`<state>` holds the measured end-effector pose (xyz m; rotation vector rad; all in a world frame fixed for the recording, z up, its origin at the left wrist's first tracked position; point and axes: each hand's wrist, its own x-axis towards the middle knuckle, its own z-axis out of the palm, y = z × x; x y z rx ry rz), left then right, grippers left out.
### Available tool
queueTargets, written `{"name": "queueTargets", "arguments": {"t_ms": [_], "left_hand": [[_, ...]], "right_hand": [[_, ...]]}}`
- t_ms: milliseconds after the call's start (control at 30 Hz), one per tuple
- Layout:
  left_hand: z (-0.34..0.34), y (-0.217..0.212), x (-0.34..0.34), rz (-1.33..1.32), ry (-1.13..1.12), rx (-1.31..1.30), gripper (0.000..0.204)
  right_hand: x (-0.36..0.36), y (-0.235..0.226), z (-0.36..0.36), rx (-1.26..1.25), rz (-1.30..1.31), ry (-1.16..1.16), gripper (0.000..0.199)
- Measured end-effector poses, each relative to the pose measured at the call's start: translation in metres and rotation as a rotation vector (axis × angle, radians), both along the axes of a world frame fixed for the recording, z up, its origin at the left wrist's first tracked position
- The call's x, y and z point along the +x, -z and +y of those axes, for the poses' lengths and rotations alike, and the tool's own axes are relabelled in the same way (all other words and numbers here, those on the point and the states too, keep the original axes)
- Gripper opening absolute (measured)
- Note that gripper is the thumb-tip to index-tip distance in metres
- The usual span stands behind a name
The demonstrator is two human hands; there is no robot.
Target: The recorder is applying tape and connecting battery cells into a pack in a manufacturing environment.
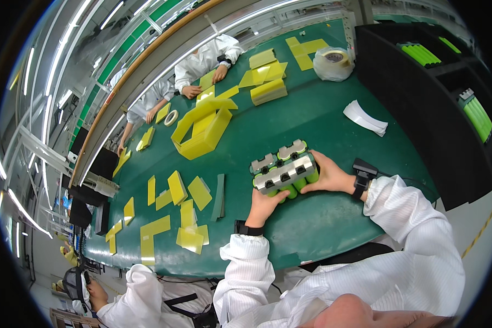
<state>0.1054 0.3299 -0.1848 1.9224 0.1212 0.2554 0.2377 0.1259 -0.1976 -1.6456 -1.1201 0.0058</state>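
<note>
Between my two hands is a battery pack [283,174] of several green cylindrical cells, joined on top by silvery metal strips with black gaps between them. My left hand [265,205] grips its near left end, thumb against the green cells. Closed around the right end is my right hand [329,174], its thumb also along the lower cells. The pack is tilted so that its metal-stripped top shows, and it is over the green table [246,147]. Some of the fingers are hidden behind the pack. Both wrists wear black straps.
Yellow sheets [200,192] and a grey-green strip [220,197] lie left of my hands. Folded yellow sheets [205,131] stand farther off. White curved strips [365,118] and a bagged tape roll [334,61] lie at right, beside a black rack [415,104] holding green cells. Co-workers' hands [220,73] work across the table.
</note>
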Motion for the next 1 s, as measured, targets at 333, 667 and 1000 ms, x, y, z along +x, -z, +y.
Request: {"name": "queueTargets", "arguments": {"t_ms": [333, 667, 1000], "left_hand": [[0.009, 0.025, -0.028, 0.004, 0.060, -0.474, 0.054], [0.034, 0.048, -0.034, -0.046, 0.163, -0.229, 0.067], [0.012, 0.028, -0.024, 0.060, 0.116, -0.553, 0.065]], "right_hand": [[-0.030, -0.027, -0.014, 0.169, -0.148, 0.051, 0.077], [-0.028, -0.025, -0.017, 0.193, -0.139, -0.003, 0.074], [-0.032, -0.015, -0.013, 0.150, -0.003, 0.033, 0.085]]}}
